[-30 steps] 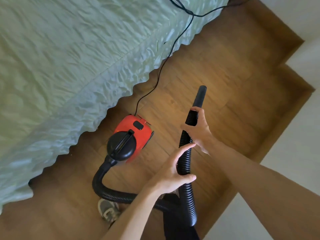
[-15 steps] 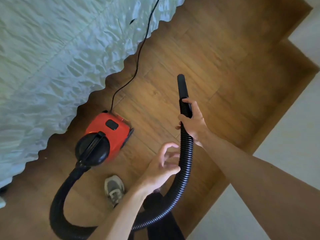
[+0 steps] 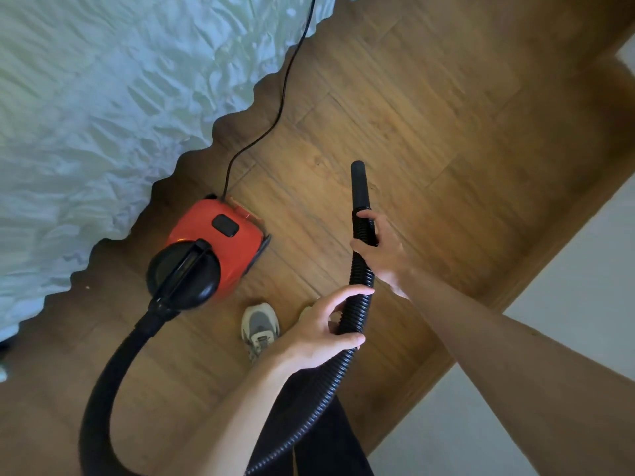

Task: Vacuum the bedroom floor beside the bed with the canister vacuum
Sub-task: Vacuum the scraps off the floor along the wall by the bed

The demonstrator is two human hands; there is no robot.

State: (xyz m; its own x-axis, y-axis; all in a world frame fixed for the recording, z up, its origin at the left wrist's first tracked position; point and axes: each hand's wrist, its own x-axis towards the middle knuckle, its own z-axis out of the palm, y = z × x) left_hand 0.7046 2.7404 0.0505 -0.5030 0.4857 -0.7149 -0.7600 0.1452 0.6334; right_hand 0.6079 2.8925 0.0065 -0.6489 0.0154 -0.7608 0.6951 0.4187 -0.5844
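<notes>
Finding one: my left grip [image 3: 319, 334] is back on the hose [image 3: 360, 280]. Half a second ago it hung clear with fingers loosely curled. Now thumb and fingers close round the ribbed section, lower down than my right grip [image 3: 381, 255].

Finding two: my right grip holds as before, closed round the collar where the hose meets the nozzle [image 3: 359, 187]. The nozzle points away from me over the floor [image 3: 446, 115]. Whether its tip touches the boards I cannot tell.

Finding three: the canister vacuum [image 3: 220, 242] stands on the floor just beside the edge of the bed [image 3: 103, 97], and its place there appears unchanged. Its power cord [image 3: 281, 109] runs off along the bed's hem. My shoe [image 3: 259, 326] is near the canister.

Assessment: with both grips on the hose, I judge the handling settled and the sweep ready to begin. No stretch of floor looks worked yet. The cord lies across the strip to be cleaned, and the nozzle could catch it
</notes>
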